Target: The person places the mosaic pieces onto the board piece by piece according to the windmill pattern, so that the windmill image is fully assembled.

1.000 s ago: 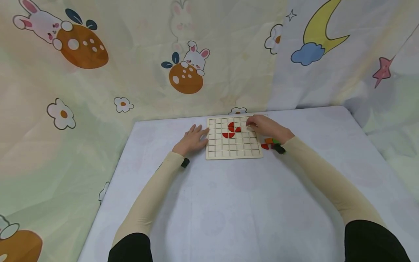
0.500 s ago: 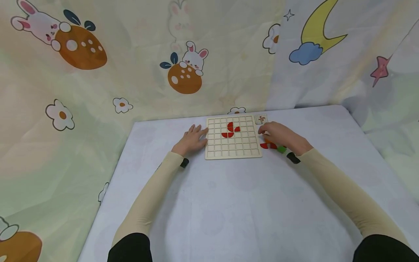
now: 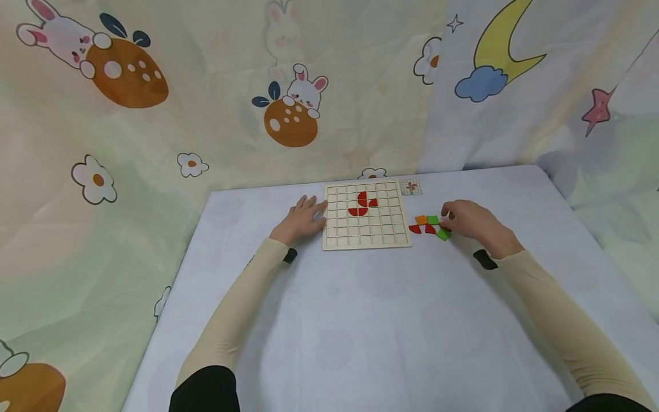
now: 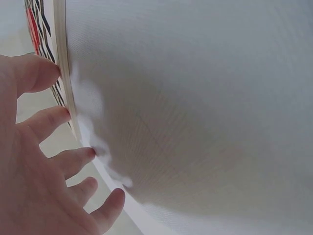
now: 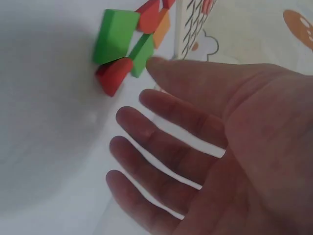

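Observation:
A wooden grid board (image 3: 367,234) lies at the back of the table with several red quarter-round pieces (image 3: 362,199) on its squares. Along its left edge rests my left hand (image 3: 301,220), thumb and index finger touching the rim, fingers spread. To the right of the board sits a small group of loose blocks: an orange one (image 3: 421,220), green blocks (image 5: 117,35) and red rounded pieces (image 5: 114,76). My right hand (image 3: 471,220) is just right of this group. Its fingers are relaxed and apart, holding nothing, with the thumb tip near a green block.
A small pattern card (image 3: 411,186) with a red figure lies beside the board's upper right corner. The white-covered table (image 3: 334,320) meets a printed cloth backdrop (image 3: 216,114) at its far edge.
My right hand has moved from the board's upper right corner rightward and nearer, past the loose blocks, uncovering the card and the blocks. The left hand stays at the board's edge.

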A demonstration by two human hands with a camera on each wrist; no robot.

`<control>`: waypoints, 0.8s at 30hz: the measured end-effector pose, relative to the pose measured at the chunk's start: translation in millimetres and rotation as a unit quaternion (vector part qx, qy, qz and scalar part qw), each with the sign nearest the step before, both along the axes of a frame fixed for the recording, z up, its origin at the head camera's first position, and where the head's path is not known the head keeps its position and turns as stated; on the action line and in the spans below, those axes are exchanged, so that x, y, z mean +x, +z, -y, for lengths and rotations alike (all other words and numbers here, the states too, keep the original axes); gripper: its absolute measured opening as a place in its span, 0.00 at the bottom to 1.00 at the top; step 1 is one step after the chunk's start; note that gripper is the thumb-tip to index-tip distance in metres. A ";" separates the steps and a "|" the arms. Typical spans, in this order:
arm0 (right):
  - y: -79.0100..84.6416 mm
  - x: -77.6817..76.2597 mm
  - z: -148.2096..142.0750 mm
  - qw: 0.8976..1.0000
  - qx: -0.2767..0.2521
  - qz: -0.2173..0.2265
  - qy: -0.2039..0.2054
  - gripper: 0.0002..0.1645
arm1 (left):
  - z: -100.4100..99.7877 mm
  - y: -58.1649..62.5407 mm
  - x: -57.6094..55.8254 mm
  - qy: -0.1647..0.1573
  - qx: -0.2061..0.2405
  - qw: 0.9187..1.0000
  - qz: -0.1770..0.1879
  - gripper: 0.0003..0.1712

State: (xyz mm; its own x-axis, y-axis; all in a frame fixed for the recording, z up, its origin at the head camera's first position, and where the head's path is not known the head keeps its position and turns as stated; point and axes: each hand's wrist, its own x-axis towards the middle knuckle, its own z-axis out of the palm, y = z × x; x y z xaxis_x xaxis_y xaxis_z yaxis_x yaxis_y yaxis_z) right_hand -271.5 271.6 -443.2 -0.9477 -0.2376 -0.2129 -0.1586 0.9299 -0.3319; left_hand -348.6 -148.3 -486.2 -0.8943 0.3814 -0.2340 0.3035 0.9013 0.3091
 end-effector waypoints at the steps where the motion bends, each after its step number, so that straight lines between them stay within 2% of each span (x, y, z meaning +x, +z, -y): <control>1: -1.1 1.1 -2.3 1.000 -0.001 0.000 -0.003 0.17 | 0.0 -0.5 -0.5 0.001 -0.002 1.000 0.000 0.35; 9: -12.9 0.0 -7.8 1.000 0.000 -0.008 -0.028 0.14 | 0.1 -2.5 -2.3 0.006 -0.011 1.000 0.003 0.35; 14: -15.0 -4.1 -8.3 0.999 -0.006 -0.014 -0.028 0.11 | 0.2 -3.1 -2.1 0.005 -0.005 1.000 0.003 0.35; 18: -15.8 -4.3 -9.1 0.999 0.000 -0.020 -0.036 0.14 | 0.5 -2.6 -1.9 0.000 -0.004 1.000 0.003 0.35; 24: -18.9 -3.8 -9.0 0.997 0.009 -0.017 -0.073 0.19 | 1.2 -2.6 -1.8 0.000 -0.007 1.000 0.000 0.35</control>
